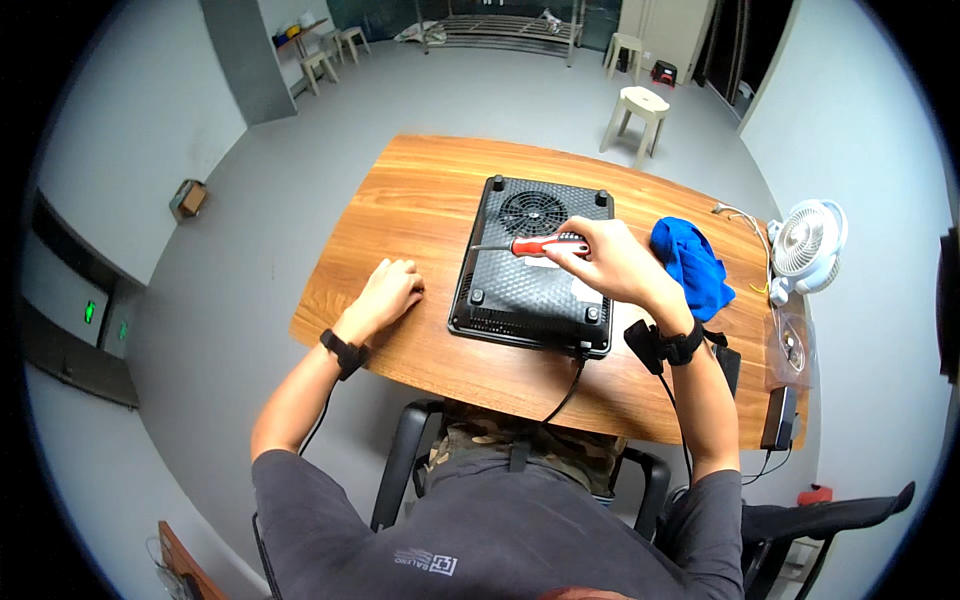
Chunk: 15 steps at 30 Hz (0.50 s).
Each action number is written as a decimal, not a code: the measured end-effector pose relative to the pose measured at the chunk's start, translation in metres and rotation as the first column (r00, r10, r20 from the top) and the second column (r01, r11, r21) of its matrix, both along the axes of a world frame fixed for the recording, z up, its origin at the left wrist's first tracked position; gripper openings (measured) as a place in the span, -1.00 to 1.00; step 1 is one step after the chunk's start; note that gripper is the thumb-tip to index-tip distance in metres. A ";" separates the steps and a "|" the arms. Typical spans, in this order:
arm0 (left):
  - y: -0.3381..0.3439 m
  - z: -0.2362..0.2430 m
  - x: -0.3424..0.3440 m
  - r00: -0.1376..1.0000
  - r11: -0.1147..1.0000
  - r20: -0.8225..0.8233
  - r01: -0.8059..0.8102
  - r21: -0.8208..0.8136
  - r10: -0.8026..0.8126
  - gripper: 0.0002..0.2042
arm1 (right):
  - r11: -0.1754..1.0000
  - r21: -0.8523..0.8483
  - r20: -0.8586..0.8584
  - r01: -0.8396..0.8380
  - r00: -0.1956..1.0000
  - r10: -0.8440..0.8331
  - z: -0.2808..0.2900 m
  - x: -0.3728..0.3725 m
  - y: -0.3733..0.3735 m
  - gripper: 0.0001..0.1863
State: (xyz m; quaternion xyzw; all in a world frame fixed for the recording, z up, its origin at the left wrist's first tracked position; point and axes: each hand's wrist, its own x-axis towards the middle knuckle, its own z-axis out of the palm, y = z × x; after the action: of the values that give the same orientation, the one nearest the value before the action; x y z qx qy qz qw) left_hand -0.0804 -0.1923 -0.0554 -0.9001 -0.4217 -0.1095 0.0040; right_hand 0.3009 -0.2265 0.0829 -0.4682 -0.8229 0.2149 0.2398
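An induction cooker (512,281) lies upside down on the wooden table (375,215), showing its black textured base, round fan grille (534,213) and corner feet. Above that base, my right hand (612,262) grips a screwdriver (532,246) by its red and black handle. The metal shaft points left, roughly level, and its tip appears clear of any screw. To the left of the cooker, my left hand (388,292) rests on the tabletop with its fingers curled in and nothing visible in them. A black power cord (569,391) runs from the cooker's near edge.
A blue cloth (690,268) lies crumpled right of the cooker. Along the table's right side are a white fan (803,240), a clear plastic bag (790,345) with a cable, and a dark box (779,418). A stool (640,108) stands beyond the far edge.
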 end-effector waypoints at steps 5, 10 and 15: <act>0.001 -0.016 -0.007 0.998 0.996 -0.068 -0.003 0.088 0.009 -0.95 | 0.999 0.047 -0.023 0.028 0.999 -0.027 -0.014 0.014 -0.005 -0.54; 0.009 0.012 0.013 0.998 0.999 -0.047 -0.038 0.011 0.038 -0.92 | 0.997 0.068 -0.087 0.041 0.996 -0.035 -0.020 0.029 -0.008 -0.52; 0.011 0.055 0.068 0.900 0.973 0.435 0.072 -0.221 0.033 -0.89 | 0.999 0.008 -0.112 0.041 0.993 -0.040 -0.013 0.041 -0.025 -0.51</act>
State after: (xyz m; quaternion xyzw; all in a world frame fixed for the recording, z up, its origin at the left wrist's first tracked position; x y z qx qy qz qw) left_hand -0.0125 -0.1815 -0.0004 -0.8513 -0.4126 -0.2580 -0.1963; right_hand 0.3418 -0.2511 0.0702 -0.4707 -0.7995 0.2317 0.2924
